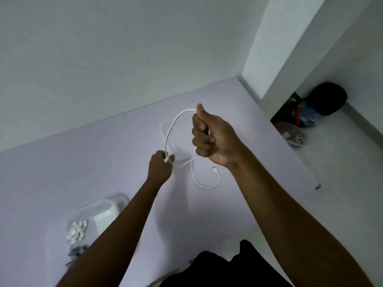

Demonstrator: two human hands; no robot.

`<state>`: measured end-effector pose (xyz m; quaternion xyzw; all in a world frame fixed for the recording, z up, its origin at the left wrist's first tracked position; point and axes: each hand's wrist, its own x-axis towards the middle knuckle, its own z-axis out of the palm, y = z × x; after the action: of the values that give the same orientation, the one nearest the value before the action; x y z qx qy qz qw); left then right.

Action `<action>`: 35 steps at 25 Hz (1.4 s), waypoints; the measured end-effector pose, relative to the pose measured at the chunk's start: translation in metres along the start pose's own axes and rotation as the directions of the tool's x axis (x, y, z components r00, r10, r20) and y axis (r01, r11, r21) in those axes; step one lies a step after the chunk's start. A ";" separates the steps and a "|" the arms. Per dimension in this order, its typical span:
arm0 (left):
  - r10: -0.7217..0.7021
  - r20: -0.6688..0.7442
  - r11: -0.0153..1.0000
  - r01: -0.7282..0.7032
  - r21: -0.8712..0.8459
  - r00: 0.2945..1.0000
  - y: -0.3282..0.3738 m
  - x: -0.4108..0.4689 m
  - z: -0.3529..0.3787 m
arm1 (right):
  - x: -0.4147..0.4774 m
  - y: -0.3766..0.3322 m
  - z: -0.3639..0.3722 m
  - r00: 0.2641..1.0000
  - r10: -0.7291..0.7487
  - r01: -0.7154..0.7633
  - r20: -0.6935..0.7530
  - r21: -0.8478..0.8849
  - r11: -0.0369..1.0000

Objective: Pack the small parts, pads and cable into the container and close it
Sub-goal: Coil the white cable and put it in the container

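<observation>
Over lilac surface (83, 162) by white walls (103, 59): pinching white cable (207, 185) with left hand (160, 166), clenching its loop in right hand (215, 137).

Both hands (215, 135) (160, 166) grip the white cable (176, 121), apparently looping it.

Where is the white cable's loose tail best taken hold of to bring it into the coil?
Probably just behind the plug, pinched from above: that end seems to lie free on the surface. The right hand holds the cable at the loop's top; the left hand pinches it lower.
</observation>
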<state>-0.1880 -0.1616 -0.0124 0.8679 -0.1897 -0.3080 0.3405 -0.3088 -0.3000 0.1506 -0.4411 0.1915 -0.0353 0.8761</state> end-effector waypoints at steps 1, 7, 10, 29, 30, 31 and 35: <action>0.074 0.022 0.993 -0.071 -0.098 0.997 0.014 -0.014 -0.017 | 0.002 0.004 0.017 1.000 0.014 -0.014 -0.009 0.016 1.000; 0.380 0.302 0.770 -0.118 -0.627 0.874 0.047 -0.088 -0.152 | 0.019 0.010 0.143 0.985 -0.154 0.130 0.074 0.259 0.957; 0.351 0.094 0.806 -0.249 -0.537 0.932 0.024 -0.108 -0.180 | 0.013 -0.011 0.194 0.975 -0.194 0.159 0.105 0.276 0.948; 0.651 0.122 0.727 -0.569 -0.385 0.749 0.016 -0.215 -0.347 | -0.007 0.038 0.273 0.908 -0.414 0.184 -0.061 -0.830 0.526; 0.665 0.098 0.702 -0.575 -0.420 0.740 0.021 -0.215 -0.355 | -0.012 0.043 0.279 0.941 -0.335 0.157 -0.046 -0.818 0.553; 0.671 0.064 0.679 -0.578 -0.453 0.739 0.025 -0.213 -0.362 | -0.016 0.047 0.285 0.969 -0.244 0.141 -0.023 -0.762 0.632; 0.601 -0.116 0.677 -0.581 -0.452 0.791 0.020 -0.191 -0.365 | -0.024 0.044 0.309 0.969 0.032 0.024 0.247 -0.220 0.975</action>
<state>-0.0885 0.1003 0.2903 0.6452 -0.3873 -0.2358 0.6149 -0.2221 -0.0328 0.2894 -0.5362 0.0838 0.0436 0.8388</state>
